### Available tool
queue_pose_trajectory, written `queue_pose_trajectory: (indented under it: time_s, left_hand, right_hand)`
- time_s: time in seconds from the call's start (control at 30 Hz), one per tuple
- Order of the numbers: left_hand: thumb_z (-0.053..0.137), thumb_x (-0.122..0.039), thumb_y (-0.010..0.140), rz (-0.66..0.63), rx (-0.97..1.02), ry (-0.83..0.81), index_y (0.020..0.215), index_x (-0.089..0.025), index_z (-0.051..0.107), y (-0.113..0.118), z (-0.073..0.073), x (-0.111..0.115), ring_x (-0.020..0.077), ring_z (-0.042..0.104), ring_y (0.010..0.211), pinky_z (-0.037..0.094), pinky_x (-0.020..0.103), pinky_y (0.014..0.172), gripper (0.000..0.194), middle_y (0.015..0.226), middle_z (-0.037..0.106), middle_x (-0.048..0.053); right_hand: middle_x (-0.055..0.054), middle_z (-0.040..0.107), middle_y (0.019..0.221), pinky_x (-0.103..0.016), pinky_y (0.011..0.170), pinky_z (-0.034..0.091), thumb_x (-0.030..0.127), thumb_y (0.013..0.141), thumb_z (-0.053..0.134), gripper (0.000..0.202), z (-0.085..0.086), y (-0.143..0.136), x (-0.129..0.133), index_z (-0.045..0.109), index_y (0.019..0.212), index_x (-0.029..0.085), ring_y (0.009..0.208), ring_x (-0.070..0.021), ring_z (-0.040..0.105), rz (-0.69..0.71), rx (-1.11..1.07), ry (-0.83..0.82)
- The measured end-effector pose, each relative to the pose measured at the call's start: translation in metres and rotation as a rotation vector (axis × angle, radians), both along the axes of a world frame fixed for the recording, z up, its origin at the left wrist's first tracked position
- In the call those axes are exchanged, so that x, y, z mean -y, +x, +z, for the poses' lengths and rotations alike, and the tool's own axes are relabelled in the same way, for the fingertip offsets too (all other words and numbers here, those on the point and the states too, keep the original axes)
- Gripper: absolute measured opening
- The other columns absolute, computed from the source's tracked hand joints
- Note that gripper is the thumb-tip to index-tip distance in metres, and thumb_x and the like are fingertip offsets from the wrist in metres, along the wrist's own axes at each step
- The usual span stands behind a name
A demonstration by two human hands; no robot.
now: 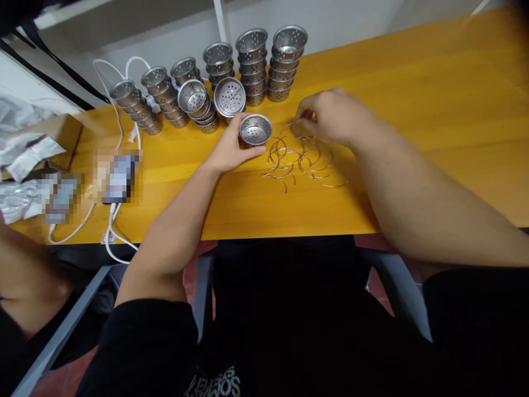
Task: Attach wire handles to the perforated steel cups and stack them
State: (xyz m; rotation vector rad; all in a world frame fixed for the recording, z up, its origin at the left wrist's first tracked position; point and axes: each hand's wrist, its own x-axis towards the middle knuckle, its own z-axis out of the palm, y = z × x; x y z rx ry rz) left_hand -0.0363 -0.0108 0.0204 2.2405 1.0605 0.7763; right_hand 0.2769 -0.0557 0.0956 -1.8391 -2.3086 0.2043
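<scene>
My left hand (231, 146) is wrapped around a perforated metal strainer cup (256, 131), which sits upright with its opening facing me. Further right, my right hand (324, 114) pinches at the far edge of a loose pile of thin curved wires (285, 162). Its fingertips are pressed together over the wire ends; one thin wire seems to be between them. The pile spreads over the table between and in front of both hands. Just behind the left hand, a tilted strainer cup (230, 97) tops a short stack.
Several stacks of strainer cups (252, 66) line the back of the yellow table (433, 110). Phones (120, 177) with white cables (111, 231) lie to the left, near a cardboard box (66, 138) and plastic bags (20, 193). Another person's arm (33, 275) is at the lower left.
</scene>
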Motion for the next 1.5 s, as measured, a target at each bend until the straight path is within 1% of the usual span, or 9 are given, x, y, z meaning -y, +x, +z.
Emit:
queue_pose_trajectory:
  time_s: [0.3,0.6,0.7,0.8,0.87,1.03,1.13,1.23,1.5]
  left_hand:
    - [0.103,-0.089,0.103,-0.031,0.030,0.019,0.180,-0.031,0.058,-0.004,-0.007,-0.005,0.0459,0.075,0.173,0.061,0.063,0.147,0.107,0.172,0.074,0.017]
    - [0.099,-0.091,0.103,0.035,-0.009,0.061,0.185,-0.032,0.057,0.002,0.008,0.008,0.0453,0.071,0.176,0.058,0.062,0.153,0.110,0.180,0.073,0.018]
    - [0.100,-0.105,0.092,0.010,0.076,0.087,0.174,-0.027,0.064,-0.004,-0.002,-0.004,0.0441,0.080,0.162,0.063,0.062,0.147,0.119,0.168,0.079,0.018]
    - [0.102,-0.119,0.072,-0.016,0.185,0.108,0.160,-0.025,0.069,-0.009,-0.022,-0.026,0.0432,0.086,0.148,0.067,0.066,0.141,0.133,0.153,0.084,0.015]
    - [0.103,-0.120,0.068,-0.036,0.234,0.120,0.158,-0.025,0.067,-0.010,-0.036,-0.041,0.0420,0.086,0.145,0.067,0.066,0.141,0.136,0.147,0.084,0.014]
    - [0.100,-0.116,0.082,-0.093,0.293,0.117,0.167,-0.029,0.060,-0.008,-0.061,-0.060,0.0378,0.086,0.146,0.069,0.061,0.137,0.129,0.151,0.080,0.013]
    - [0.097,-0.116,0.085,-0.107,0.302,0.130,0.166,-0.029,0.059,-0.005,-0.068,-0.062,0.0378,0.085,0.149,0.069,0.059,0.134,0.125,0.152,0.077,0.012]
    - [0.100,-0.113,0.086,-0.136,0.285,0.152,0.166,-0.029,0.059,-0.003,-0.066,-0.058,0.0397,0.083,0.152,0.068,0.060,0.136,0.123,0.153,0.075,0.012]
    - [0.099,-0.105,0.096,-0.265,0.293,0.168,0.168,-0.029,0.053,0.009,-0.057,-0.037,0.0354,0.084,0.143,0.071,0.056,0.130,0.115,0.155,0.072,0.012]
  right_hand:
    - [-0.023,0.087,0.157,-0.053,0.125,0.064,0.024,0.124,0.061,0.028,0.000,0.000,0.001,0.086,0.137,0.024,0.143,-0.0439,0.082,0.091,0.040,0.034]
    - [-0.022,0.090,0.154,-0.054,0.130,0.062,0.022,0.121,0.066,0.022,0.005,-0.002,0.004,0.084,0.131,0.023,0.136,-0.0418,0.082,0.123,-0.019,0.013]
    - [-0.021,0.090,0.157,-0.056,0.133,0.064,0.019,0.120,0.065,0.025,-0.002,0.001,-0.001,0.085,0.135,0.025,0.138,-0.0409,0.084,0.119,-0.115,0.037]
    - [-0.018,0.095,0.137,-0.057,0.122,0.070,0.014,0.109,0.075,0.022,-0.017,0.004,-0.011,0.082,0.125,0.026,0.121,-0.0402,0.089,0.117,-0.282,0.144]
    - [-0.015,0.094,0.121,-0.053,0.110,0.071,0.014,0.102,0.081,0.021,-0.029,0.004,-0.018,0.078,0.118,0.028,0.106,-0.0370,0.087,0.132,-0.401,0.208]
    - [-0.008,0.085,0.105,-0.047,0.090,0.065,0.040,0.111,0.090,0.018,-0.046,-0.008,-0.022,0.075,0.115,0.032,0.088,-0.0301,0.074,0.227,-0.609,0.233]
    - [-0.005,0.077,0.094,-0.048,0.084,0.063,0.068,0.116,0.091,0.037,-0.049,-0.020,-0.017,0.077,0.114,0.033,0.081,-0.0282,0.065,0.275,-0.719,0.241]
    - [-0.002,0.066,0.082,-0.050,0.081,0.064,0.084,0.119,0.086,0.051,-0.051,-0.031,-0.011,0.077,0.113,0.034,0.075,-0.0290,0.062,0.307,-0.784,0.259]
    - [-0.001,0.062,0.074,-0.058,0.089,0.072,0.077,0.118,0.094,0.046,-0.061,-0.038,-0.012,0.077,0.111,0.034,0.076,-0.0338,0.070,0.269,-0.793,0.277]
